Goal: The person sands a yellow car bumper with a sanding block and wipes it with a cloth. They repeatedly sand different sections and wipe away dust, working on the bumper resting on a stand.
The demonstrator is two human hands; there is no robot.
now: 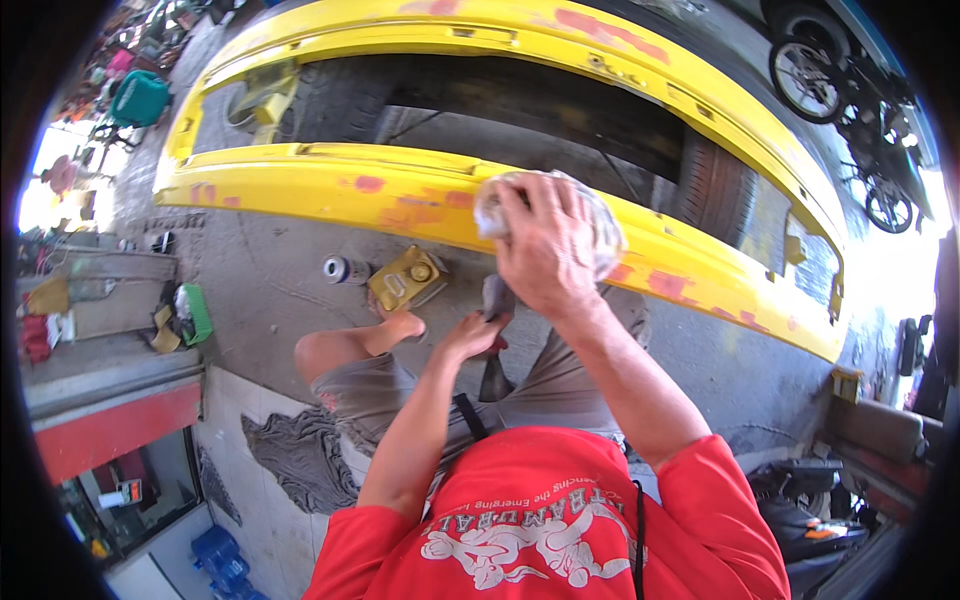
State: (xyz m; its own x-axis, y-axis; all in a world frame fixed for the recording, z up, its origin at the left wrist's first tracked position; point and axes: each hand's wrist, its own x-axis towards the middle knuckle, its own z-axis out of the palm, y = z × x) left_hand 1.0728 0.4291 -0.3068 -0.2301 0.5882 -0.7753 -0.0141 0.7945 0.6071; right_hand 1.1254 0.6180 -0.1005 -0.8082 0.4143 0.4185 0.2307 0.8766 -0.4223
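A long yellow vehicle bumper [290, 190] with pinkish-red patches stretches across the scene in front of me. My right hand [548, 245] presses a crumpled whitish cloth [603, 225] against the near rail of the bumper, its fingers bent over the cloth. Lower down, between my legs, my left hand [472, 334] is closed around a dark grey object [496, 297] whose kind I cannot make out. A bit of red shows beside those fingers. Near my left foot stand a yellow rectangular tin [408, 280] and a white-and-blue can [346, 269].
Behind the bumper are tyres [718, 190]. Motorbikes [870, 140] stand at the far right. A dark grey cloth [300, 455] lies on the floor to my left, near a ledge with a green brush [196, 313]. A teal container [140, 98] sits at the far left.
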